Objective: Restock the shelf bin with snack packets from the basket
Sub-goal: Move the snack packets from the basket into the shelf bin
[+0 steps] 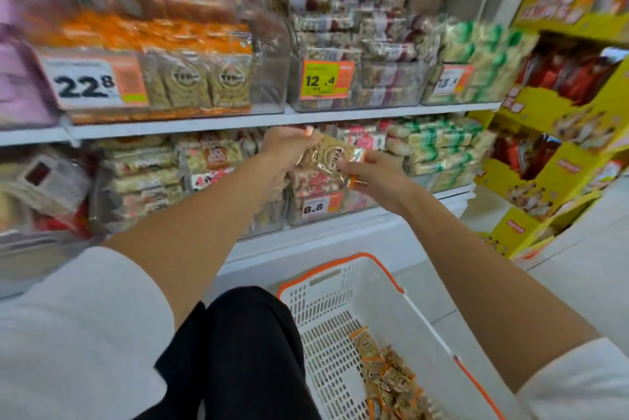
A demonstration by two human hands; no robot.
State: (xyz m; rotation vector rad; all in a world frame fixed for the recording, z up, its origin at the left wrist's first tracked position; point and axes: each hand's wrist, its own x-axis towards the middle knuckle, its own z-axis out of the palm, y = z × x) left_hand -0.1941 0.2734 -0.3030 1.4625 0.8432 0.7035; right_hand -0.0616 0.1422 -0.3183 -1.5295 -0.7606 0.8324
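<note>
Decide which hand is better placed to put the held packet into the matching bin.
Probably the left hand: both hands hold the packet, but the matching bin sits up-left, on its side; the right hand would reach across.

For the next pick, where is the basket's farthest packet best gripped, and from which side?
Likely from above, pinching its two long edges: the packet lies flat at the pile's far end, mostly uncovered, and the tall walls of the basket block a sideways reach.
</note>
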